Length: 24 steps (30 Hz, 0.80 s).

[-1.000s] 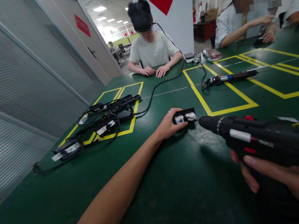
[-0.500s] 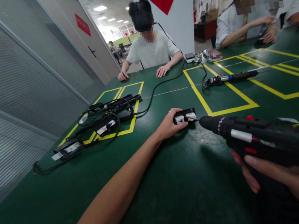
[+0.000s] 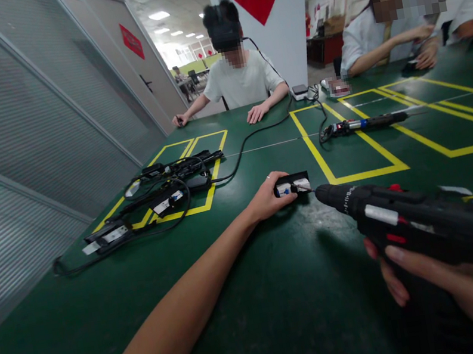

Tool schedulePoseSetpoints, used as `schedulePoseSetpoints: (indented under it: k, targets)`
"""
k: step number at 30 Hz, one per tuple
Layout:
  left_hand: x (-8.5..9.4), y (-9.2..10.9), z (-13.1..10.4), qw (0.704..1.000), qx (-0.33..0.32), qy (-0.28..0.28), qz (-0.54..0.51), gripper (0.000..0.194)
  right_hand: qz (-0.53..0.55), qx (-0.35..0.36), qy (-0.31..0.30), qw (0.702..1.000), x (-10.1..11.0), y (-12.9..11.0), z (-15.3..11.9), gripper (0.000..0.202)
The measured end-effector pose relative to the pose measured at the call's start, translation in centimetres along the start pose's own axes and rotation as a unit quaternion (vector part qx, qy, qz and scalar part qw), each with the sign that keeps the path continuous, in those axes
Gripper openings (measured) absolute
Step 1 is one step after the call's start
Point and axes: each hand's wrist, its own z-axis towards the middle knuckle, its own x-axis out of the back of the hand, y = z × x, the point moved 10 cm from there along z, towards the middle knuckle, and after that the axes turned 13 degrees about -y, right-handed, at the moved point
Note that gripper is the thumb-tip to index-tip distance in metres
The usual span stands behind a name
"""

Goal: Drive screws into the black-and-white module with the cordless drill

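Note:
Near the middle of the green table [image 3: 236, 285], my left hand [image 3: 269, 197] grips a small black device [image 3: 299, 184] with white and blue parts inside. Thumb and fingers close on its left end. From the right, a black power drill [image 3: 407, 221] with red details points at the device. The thin bit at its chuck reaches the device's right part; the exact contact spot is too small to tell. My right hand [image 3: 443, 275] is wrapped round the drill's handle, low on the right.
Black devices with cables [image 3: 170, 191] lie at the left in yellow-taped outlines. A cable runs from them to the far side. A black rod-like tool [image 3: 368, 123] lies at the right. Across the table sit a person [image 3: 241, 79] and another person [image 3: 365, 40].
The person across the table has moved one hand outward to the left. My hands, the device and the drill have barely moved.

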Motion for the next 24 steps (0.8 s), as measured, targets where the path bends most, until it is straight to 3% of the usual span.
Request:
schedulePoseSetpoints:
  k: [13, 24]
  targets:
    - [0.12, -0.28, 0.06, 1.0, 0.006, 0.006, -0.006, 0.05, 0.04, 0.003, -0.013, 0.999, 0.1, 0.45, 0.16, 0.027]
    - [0.08, 0.04, -0.08, 1.0, 0.016, 0.011, -0.013, 0.047, -0.02, 0.004, -0.016, 1.0, 0.58, -0.45, 0.34, 0.031]
